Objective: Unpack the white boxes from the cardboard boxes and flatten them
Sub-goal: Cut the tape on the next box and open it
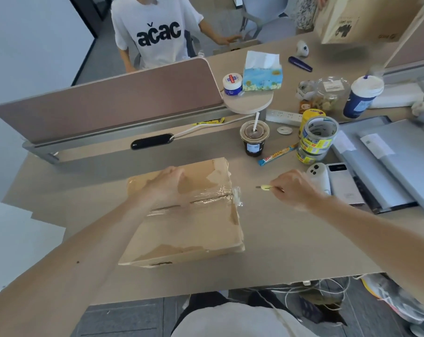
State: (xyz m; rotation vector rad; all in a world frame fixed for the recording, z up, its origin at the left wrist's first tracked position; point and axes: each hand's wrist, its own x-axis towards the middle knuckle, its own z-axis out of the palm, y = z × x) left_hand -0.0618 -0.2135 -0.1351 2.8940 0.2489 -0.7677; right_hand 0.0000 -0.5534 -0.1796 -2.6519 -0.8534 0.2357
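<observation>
Head view: at frame centre the cardboard box (189, 229) lay closed and taped, left hand (168, 182) resting flat on top, right hand (293, 188) pinching a small yellow cutter (266, 187) beside it; unpacking and flattening remained.

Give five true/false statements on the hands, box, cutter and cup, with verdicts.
1. The left hand rests on the box. True.
2. The box is open. False: it is shut, with clear tape over the seam.
3. The right hand pinches a yellow cutter. True.
4. The cutter touches the box. False: it is held apart from it, to the box's right.
5. The cup lies tipped over. False: it stands upright, straw in.
</observation>
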